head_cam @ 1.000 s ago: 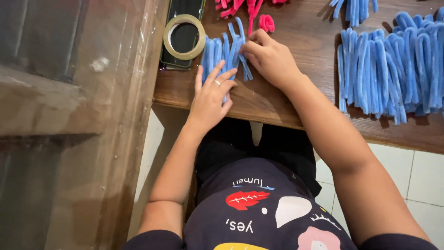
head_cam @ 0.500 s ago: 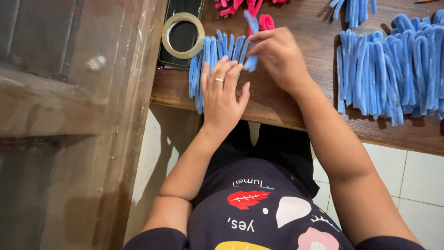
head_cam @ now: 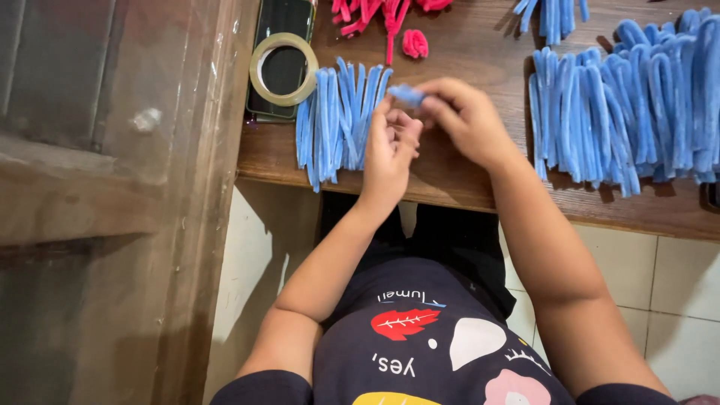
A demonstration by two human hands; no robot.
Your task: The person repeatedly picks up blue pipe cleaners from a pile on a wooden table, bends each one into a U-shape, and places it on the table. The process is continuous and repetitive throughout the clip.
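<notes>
A single blue pipe cleaner (head_cam: 406, 94) is being worked above the wooden table (head_cam: 465, 187), between the two hands and just right of a small fan of blue pipe cleaners (head_cam: 334, 120) lying near the table's front edge. By appearance, the step in hand is the bending or rolling of this one piece; only a short blue end is showing, so its full shape cannot be told.

The right hand (head_cam: 469, 120) is pinching that blue end between thumb and fingertips, pressed together on it. The left hand (head_cam: 390, 150) is curling in beside it, fingers bunched and touching the same piece from below; whether it is truly gripping or only steadying cannot be told.

In judgement, the next move is calling for a firm pinch at one end while the other fingers turn the wire, with care that the neighbouring fan is not being dragged along.

Outward: a roll of clear tape (head_cam: 283, 69) is resting on a dark phone (head_cam: 285, 22) at the table's left end. Red pipe cleaners (head_cam: 379, 13) and a small red coil (head_cam: 415, 43) are lying at the far edge. A large heap of looped blue pipe cleaners (head_cam: 630, 105) is lying to the right, well apart from the hands.
</notes>
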